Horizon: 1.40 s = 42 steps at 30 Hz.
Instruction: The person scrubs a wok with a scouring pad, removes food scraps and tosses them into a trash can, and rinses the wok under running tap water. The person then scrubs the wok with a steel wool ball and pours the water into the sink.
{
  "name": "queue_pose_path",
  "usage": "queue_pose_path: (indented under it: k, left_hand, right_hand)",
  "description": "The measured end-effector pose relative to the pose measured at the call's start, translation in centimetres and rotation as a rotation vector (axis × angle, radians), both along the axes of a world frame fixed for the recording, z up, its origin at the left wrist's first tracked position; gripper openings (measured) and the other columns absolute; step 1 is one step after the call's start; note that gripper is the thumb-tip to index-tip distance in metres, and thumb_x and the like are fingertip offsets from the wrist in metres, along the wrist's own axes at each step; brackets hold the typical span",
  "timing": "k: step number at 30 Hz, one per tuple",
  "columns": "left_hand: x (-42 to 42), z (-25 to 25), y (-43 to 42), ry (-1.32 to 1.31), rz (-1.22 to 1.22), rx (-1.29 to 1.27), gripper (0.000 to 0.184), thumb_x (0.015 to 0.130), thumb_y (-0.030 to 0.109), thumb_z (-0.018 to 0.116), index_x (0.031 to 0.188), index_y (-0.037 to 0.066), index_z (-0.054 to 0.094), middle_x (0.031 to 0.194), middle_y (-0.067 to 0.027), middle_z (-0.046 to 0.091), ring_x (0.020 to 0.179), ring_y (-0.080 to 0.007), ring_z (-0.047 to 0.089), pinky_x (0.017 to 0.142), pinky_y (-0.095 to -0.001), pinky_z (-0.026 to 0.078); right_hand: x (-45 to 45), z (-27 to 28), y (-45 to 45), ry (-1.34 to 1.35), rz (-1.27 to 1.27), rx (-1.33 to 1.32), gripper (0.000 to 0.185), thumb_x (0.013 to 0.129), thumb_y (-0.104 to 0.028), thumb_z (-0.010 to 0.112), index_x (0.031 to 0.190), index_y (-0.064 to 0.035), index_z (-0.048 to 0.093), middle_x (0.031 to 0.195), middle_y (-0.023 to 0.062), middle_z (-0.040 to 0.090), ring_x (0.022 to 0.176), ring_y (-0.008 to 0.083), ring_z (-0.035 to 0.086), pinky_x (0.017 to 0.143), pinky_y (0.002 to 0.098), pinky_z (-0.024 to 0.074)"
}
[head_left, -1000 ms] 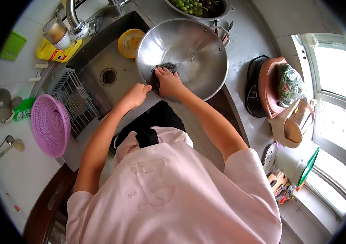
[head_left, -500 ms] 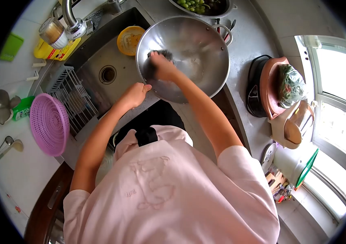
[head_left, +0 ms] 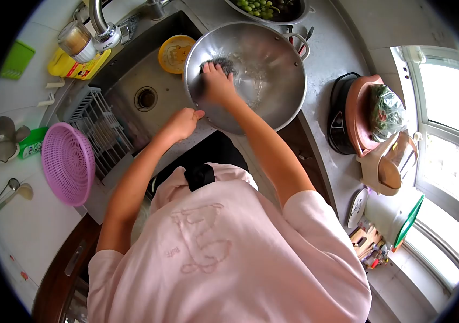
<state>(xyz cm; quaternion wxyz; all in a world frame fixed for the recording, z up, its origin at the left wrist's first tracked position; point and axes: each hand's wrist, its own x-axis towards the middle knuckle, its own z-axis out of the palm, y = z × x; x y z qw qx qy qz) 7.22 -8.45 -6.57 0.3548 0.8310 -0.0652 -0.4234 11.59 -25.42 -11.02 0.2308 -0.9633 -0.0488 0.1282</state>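
A large steel wok (head_left: 272, 70) lies tilted over the edge between the sink and the counter. My left hand (head_left: 183, 124) is closed at the wok's near left side, its thumb along the rim; the handle it seems to grip is hidden. Inside the wok, my right hand (head_left: 217, 85) presses a dark wire scrubber (head_left: 224, 65) against the left part of the inner wall. The fingers lie over the scrubber. Some water glistens in the wok's bottom.
Left of the wok, a yellow bowl (head_left: 175, 54) sits in the sink (head_left: 127, 81) under the faucet (head_left: 97, 19). A dish rack (head_left: 100, 124) and pink basket (head_left: 68, 164) stand left. Grapes fill a bowl (head_left: 292, 21) behind; a brown pan (head_left: 356, 116) is right.
My right hand has moved with the scrubber a little further up the wok's left inner wall. My left hand keeps its place at the rim.
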Motion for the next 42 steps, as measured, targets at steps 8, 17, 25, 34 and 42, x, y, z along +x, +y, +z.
queue_pose_path:
  k: [8,17,25,34,42]
  left_hand:
    - [0.1,-0.1,-0.2,0.016,-0.01,-0.01,0.052,0.102,0.041,0.041,0.069,0.001,0.047,0.051,-0.0056,0.041,0.034,-0.0196,0.04,0.035,-0.036,0.036]
    - [0.2,1.8,-0.5,0.024,0.021,-0.018,0.053,0.103,0.038,0.04,0.065,0.001,0.042,0.047,-0.0049,0.037,0.034,-0.0196,0.04,0.037,-0.0376,0.035]
    - [1.0,1.0,-0.3,-0.046,-0.035,0.012,0.057,0.102,0.039,0.041,0.063,-0.002,0.041,0.047,-0.0101,0.038,0.038,-0.0243,0.045,0.043,-0.0409,0.039]
    - [1.1,0.2,0.2,-0.017,0.033,-0.03,0.05,0.102,0.039,0.042,0.068,0.002,0.042,0.052,-0.005,0.04,0.037,-0.0188,0.042,0.035,-0.0355,0.036]
    - [1.4,0.4,0.3,-0.01,0.022,-0.023,0.046,0.102,0.036,0.042,0.068,0.004,0.041,0.052,-0.002,0.038,0.036,-0.0157,0.036,0.034,-0.0333,0.033]
  right_hand:
    - [1.1,-1.6,-0.1,-0.069,-0.064,-0.043,0.08,0.073,-0.01,0.066,0.144,-0.0051,0.03,0.15,0.0104,0.033,0.142,0.0301,0.028,0.108,0.0626,0.0272]
    - [-7.3,2.5,-5.7,0.336,0.277,-0.121,0.07,0.077,-0.009,0.053,0.145,-0.0154,0.037,0.152,0.0028,0.035,0.143,0.0254,0.028,0.112,0.0532,0.0269]
    - [-0.2,-2.0,-12.0,-0.083,-0.113,-0.36,0.063,0.084,-0.013,0.049,0.145,-0.0122,0.033,0.151,0.0053,0.034,0.141,0.0288,0.029,0.11,0.0576,0.0258]
    - [-2.9,-1.3,-1.2,0.114,0.141,0.337,0.075,0.072,-0.001,0.057,0.144,-0.0141,0.04,0.152,0.0092,0.035,0.143,0.0283,0.027,0.114,0.058,0.0194]
    - [-7.1,4.7,-14.7,0.359,0.326,-0.254,0.046,0.076,-0.006,0.048,0.113,-0.0199,0.071,0.126,0.0052,0.062,0.117,0.026,0.056,0.114,0.0469,0.0245]
